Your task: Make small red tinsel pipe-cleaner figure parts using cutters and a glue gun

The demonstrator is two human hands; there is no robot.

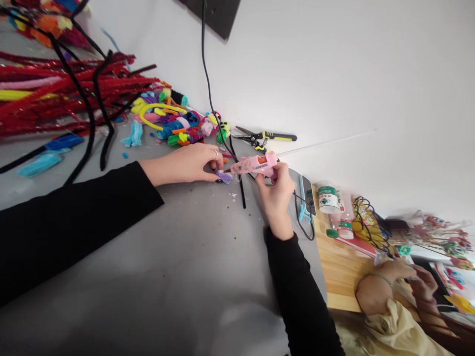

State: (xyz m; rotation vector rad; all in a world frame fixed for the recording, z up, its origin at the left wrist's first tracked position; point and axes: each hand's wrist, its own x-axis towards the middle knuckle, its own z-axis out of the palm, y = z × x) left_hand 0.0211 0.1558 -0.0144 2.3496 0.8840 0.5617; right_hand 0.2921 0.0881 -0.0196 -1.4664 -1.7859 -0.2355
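Observation:
My right hand [276,190] grips a pink glue gun [256,165], its nozzle pointing left at a small purple fuzzy piece [224,176] on the grey table [193,257]. My left hand [189,162], a ring on one finger, pinches that purple piece and holds it down on the table. Both arms wear black sleeves. A black cord [211,94] runs from the wall down past the glue gun.
Red and black pipe cleaners [55,94] fill the far left. A heap of coloured pipe-cleaner scraps [170,121] and yellow-handled cutters [265,136] lie behind my hands. At the right, another person's hands [393,282] work at a wooden table with bottles [328,200].

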